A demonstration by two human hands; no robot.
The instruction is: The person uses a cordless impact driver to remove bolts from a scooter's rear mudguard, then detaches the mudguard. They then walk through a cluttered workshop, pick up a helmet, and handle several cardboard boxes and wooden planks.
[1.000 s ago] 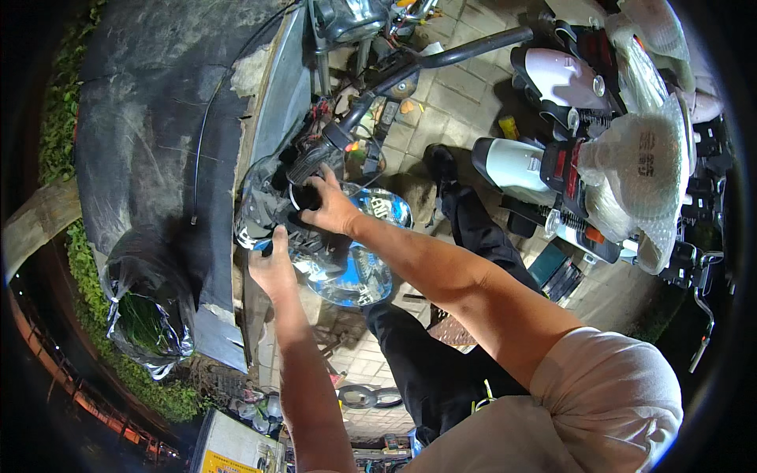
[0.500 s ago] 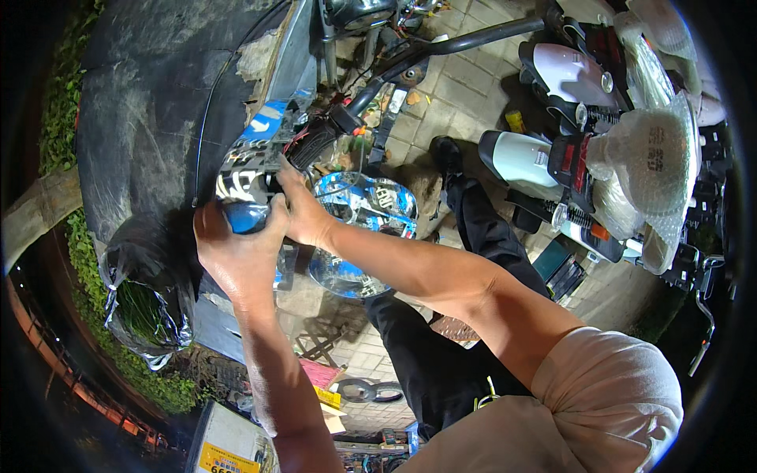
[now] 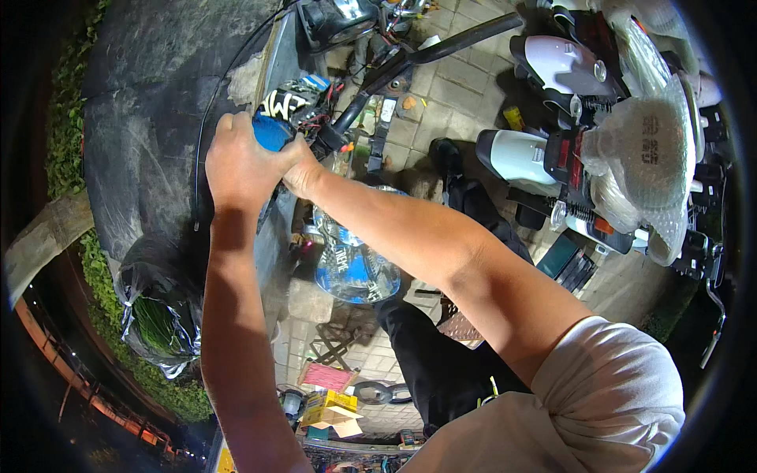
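Observation:
My left hand (image 3: pixel 240 158) is closed over the near end of a piece with a blue, black and white printed pattern (image 3: pixel 272 132). Pressed against the left, my right hand (image 3: pixel 301 167) also grips it; its fingers are mostly hidden. Bold white lettering on black shows just beyond my hands. What kind of part the piece is, I cannot make out. Behind my right forearm, a shiny rounded sheet in the same pattern (image 3: pixel 355 272) lies low over the paving. A black handlebar tube (image 3: pixel 465 39) with loose wires rises to the right of my hands.
A dark sheet-covered surface (image 3: pixel 154 142) with a thin black cable (image 3: pixel 199 150) lies to the left. Below it hangs a black plastic bag (image 3: pixel 162 307) with green stalks. Scooters (image 3: pixel 516 158) with bubble wrap stand at right. An opened yellow box (image 3: pixel 327 406) sits on the ground.
Both hands have moved farther away from me, with the patterned piece between them. The lower patterned sheet shows more below my right forearm. The view has shifted slightly.

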